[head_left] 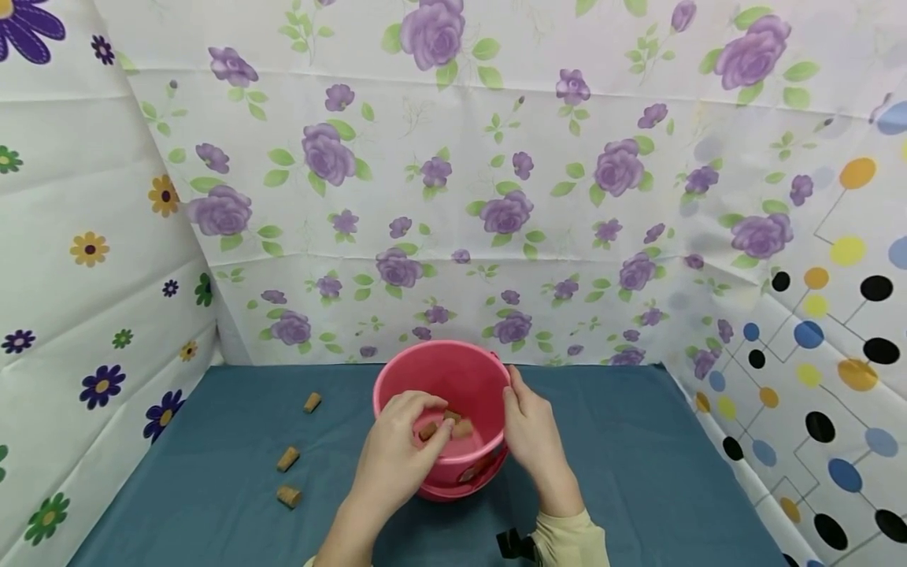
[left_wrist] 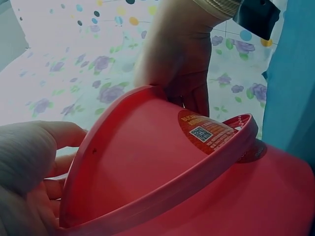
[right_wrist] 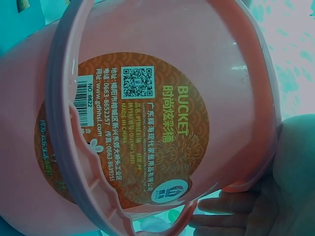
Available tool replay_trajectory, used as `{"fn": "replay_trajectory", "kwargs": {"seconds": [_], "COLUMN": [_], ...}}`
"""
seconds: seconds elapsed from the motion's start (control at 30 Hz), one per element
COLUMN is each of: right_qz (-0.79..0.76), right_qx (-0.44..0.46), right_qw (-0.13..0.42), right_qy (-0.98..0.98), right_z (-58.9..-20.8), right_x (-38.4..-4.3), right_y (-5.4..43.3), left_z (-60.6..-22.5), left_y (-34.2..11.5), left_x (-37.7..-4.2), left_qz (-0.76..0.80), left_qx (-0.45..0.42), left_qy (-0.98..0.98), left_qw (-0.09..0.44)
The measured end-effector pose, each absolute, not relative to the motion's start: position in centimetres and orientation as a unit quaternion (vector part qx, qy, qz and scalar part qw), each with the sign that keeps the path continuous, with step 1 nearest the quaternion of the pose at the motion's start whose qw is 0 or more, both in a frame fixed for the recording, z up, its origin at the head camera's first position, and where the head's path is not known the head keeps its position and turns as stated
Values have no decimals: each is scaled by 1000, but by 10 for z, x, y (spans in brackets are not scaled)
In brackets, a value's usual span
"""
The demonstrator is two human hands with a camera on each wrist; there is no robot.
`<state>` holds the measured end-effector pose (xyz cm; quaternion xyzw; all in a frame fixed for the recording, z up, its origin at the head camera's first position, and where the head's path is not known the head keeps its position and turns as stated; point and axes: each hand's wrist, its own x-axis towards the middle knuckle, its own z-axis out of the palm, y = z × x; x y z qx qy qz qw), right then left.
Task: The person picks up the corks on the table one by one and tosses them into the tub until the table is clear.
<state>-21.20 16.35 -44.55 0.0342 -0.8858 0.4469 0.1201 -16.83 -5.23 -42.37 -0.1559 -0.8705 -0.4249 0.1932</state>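
A pink bucket stands tilted toward me, its handle hanging down the labelled front. My left hand reaches over the near-left rim, thumb and fingers apart inside the mouth. Several corks show inside the bucket, close to those fingertips. In the left wrist view the left fingers pass behind the rim, partly hidden by it. My right hand grips the bucket's right rim. The right wrist view shows its fingers along the outside of the bucket, beside the round label.
Three more corks lie on the blue cloth to the left: a far one, a middle one and a near one. Flowered sheets wall the back and left. A dotted sheet closes the right side.
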Motion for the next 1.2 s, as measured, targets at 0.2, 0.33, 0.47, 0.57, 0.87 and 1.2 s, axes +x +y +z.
{"fn": "replay_trajectory", "kwargs": {"seconds": [0.2,0.33,0.47,0.57,0.87,1.2], "right_qz": [448,450,448,445,448,445], "right_qx": [36,37,37,36,36,36], "right_qw": [119,118,117,118,118,121], "right_qy": [-885,-885,-886,-887,-886,-886], "right_z": [-446,-446,-446,-446,-447,-446], "right_x": [-212,-212,-212,-212,-212,-212], "right_y": [163,162,162,162,163,164], "left_z": [-423,-424,-424,-424,-424,-423], "left_y": [-54,-55,-56,-57,-58,-58], "left_x": [-168,-168,-168,-168,-169,-167], "left_qz": [-441,-444,-444,-448,-451,-452], "left_qx": [-148,-145,-147,-153,-157,-163], "left_qy": [-866,-865,-863,-859,-855,-851], "left_qw": [186,186,192,197,202,211]}}
